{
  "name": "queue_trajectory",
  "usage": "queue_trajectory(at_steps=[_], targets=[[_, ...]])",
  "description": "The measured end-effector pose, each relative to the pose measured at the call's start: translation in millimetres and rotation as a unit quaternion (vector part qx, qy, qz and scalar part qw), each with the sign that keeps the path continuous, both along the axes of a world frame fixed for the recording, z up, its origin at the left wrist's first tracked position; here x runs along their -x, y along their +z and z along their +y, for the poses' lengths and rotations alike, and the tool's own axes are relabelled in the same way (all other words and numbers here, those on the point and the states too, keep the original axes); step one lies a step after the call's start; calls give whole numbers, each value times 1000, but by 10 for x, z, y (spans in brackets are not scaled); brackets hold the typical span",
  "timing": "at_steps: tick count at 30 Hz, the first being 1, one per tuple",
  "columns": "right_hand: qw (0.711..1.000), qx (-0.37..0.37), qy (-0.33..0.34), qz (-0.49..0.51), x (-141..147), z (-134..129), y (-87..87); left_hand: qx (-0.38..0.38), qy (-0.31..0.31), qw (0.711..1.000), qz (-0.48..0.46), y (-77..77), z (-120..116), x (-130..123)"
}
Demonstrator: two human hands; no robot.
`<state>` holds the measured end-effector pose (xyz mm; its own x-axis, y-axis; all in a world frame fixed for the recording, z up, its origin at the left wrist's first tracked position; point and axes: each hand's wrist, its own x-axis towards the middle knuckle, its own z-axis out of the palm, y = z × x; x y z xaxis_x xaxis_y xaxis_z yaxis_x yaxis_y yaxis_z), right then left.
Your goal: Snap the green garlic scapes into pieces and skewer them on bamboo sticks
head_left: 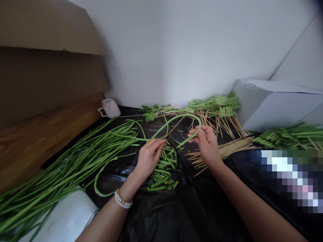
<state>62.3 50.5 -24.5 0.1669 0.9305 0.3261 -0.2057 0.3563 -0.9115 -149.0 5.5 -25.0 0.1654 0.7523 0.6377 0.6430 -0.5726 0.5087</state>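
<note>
Green garlic scape (171, 121), long and curved, arcs between both hands in the head view. Right hand (205, 144) closes its fingers around the stem; left hand (148, 158), with white pearl bracelet (123, 199), pinches it almost shut. Short green cut pieces (161, 171) lie at six o'clock on black plastic sheet (202, 208); thin pale bamboo skewers (222, 153) lie at three o'clock; long green scapes (63, 168) pile at nine o'clock.

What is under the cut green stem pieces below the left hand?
Black plastic sheet shows around the cut green stem pieces. Directly beneath the pile it is covered, and anything under the sheet cannot be seen.
</note>
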Motion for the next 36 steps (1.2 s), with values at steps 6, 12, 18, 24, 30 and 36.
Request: queue_trajectory(at_steps=[6,12,18,24,30,36], targets=[[997,38,66,14,97,-77,-16,72,-31,997,-18,-12,-39,-88],[991,47,122,13,198,-182,-27,108,-51,992,32,-36,-48,-103],[985,42,169,-7,247,-276,11,96,-53,991,70,-45,-46,-108],[981,25,182,-56,262,-318,57,123,-92,987,37,-29,-58,-118],[987,39,131,-87,238,-285,42,142,-61,988,-26,9,-25,-96],[984,82,156,-25,233,-242,4,278,-53,920,-272,4,27,-96]])
